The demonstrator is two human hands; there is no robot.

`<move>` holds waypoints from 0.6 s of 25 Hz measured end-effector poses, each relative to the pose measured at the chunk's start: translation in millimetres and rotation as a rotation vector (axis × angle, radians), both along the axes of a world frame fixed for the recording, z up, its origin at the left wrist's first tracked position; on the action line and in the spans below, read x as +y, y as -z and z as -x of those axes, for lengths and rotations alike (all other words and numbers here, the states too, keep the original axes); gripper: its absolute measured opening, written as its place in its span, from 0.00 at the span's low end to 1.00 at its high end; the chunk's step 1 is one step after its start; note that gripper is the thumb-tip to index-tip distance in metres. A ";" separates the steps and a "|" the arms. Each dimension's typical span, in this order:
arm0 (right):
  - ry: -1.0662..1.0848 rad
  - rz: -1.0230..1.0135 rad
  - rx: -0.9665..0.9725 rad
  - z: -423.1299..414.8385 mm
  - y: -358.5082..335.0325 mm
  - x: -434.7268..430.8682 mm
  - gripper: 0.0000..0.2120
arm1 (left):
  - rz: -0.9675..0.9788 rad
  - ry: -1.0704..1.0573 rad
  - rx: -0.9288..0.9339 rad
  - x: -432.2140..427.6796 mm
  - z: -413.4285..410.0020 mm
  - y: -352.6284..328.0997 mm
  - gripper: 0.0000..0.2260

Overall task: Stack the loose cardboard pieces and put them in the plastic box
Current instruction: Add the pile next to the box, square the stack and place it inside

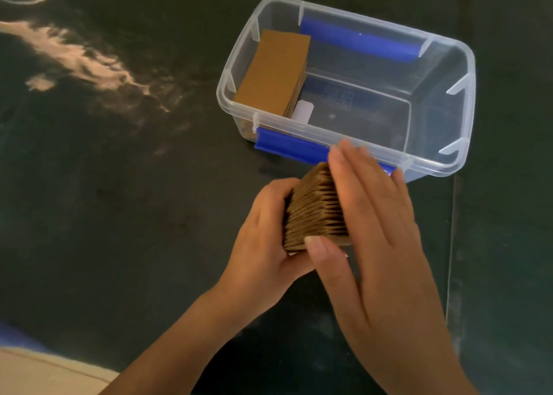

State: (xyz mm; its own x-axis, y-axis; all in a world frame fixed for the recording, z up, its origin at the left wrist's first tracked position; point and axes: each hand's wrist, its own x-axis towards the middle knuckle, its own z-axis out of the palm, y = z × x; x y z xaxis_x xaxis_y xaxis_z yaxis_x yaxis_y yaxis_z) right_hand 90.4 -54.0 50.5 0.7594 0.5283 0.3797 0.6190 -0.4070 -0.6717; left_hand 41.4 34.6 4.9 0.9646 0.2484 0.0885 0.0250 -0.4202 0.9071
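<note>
A thick stack of brown cardboard pieces (314,212) is held on edge just in front of the clear plastic box (460,95). My left hand (263,239) grips the stack from the left side. My right hand (374,215) lies flat against its right face, thumb across the near edge. The pieces fan apart slightly on the side facing me. Inside the box, at its left end, another stack of cardboard (275,71) lies flat, with a small white piece (302,111) next to it.
The box has blue clip handles on its near (287,146) and far (359,43) long sides and stands on a dark surface (119,200). Pale light patches mark the surface at the upper left. A light-coloured edge (45,370) shows at the bottom left.
</note>
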 end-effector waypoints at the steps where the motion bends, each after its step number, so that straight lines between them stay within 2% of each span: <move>1: 0.127 0.008 0.118 -3.4 7.1 -9.3 0.29 | -0.133 0.016 -0.007 1.9 -1.9 -1.7 0.21; 2: 0.017 0.049 0.136 -0.3 15.1 -31.2 0.30 | -0.320 0.040 0.004 4.4 -1.8 -8.6 0.23; 4: 0.074 -0.041 0.292 15.0 23.2 -39.5 0.31 | -0.658 0.025 0.046 8.4 -4.5 -23.0 0.26; 7: 0.224 -0.273 0.548 6.4 39.3 -29.8 0.23 | -0.916 0.088 0.180 3.0 -9.2 -27.3 0.31; 12: 0.462 -0.665 0.797 7.5 68.5 -28.8 0.09 | -0.985 0.185 0.213 -7.0 -16.3 -14.4 0.34; 13: 0.465 -0.676 0.802 4.7 69.7 -27.1 0.05 | -1.004 0.174 0.214 -4.5 -14.7 -12.3 0.37; 15: 0.447 -0.654 0.765 4.6 70.3 -25.5 0.05 | -0.936 0.132 0.225 8.2 -6.9 -8.5 0.46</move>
State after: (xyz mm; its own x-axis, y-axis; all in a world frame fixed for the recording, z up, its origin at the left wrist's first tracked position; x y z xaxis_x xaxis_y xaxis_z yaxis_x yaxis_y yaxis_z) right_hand 85.8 -79.4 -19.8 0.9859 0.0161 -0.1667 -0.1675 0.0834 -0.9823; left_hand 48.3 42.8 13.4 0.9982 0.0595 0.0056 0.0574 -0.9812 0.1841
